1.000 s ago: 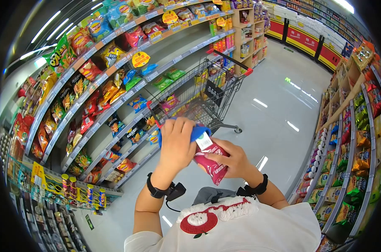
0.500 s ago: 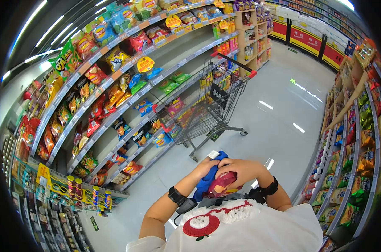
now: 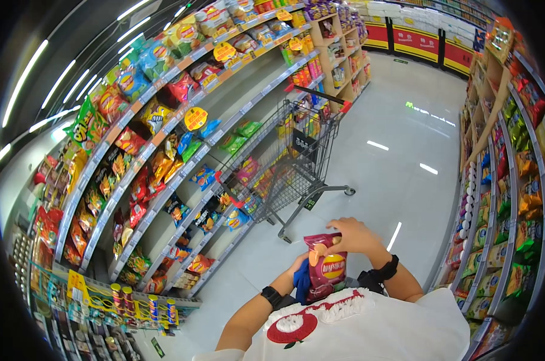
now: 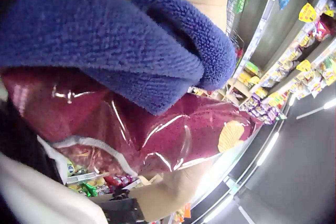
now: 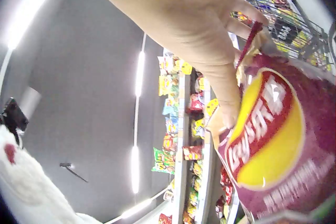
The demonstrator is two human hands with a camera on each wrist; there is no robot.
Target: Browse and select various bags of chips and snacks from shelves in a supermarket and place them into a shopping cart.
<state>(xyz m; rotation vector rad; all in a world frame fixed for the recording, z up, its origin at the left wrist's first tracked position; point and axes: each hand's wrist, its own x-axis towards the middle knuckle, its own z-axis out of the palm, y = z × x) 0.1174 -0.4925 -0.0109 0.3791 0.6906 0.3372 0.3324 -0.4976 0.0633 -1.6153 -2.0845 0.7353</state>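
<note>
One maroon crisp bag [image 3: 328, 268] is standing nearly upright in front of the person's white shirt [image 3: 369, 319], its yellow-and-red logo facing up toward the head camera. At one o'clock, the right hand [image 3: 357, 237] is pinching its top corner, thumb on the printed front and other fingers beyond the edge, apparently steadying the loose top while leaving the logo uncovered. At nine o'clock, the left hand [image 3: 292, 271] is lying beside the bag, probably supporting it from behind; its fingers are hidden, so I cannot tell whether they are gripping. A blue cloth [image 3: 301, 281] is hanging folded at eight o'clock, touching the bag. Toward half past eleven, a shopping cart [image 3: 305, 144] is standing alongside snack shelves [image 3: 265, 95], perhaps so that the floor [image 3: 399, 174] is leaving a passage.
</note>
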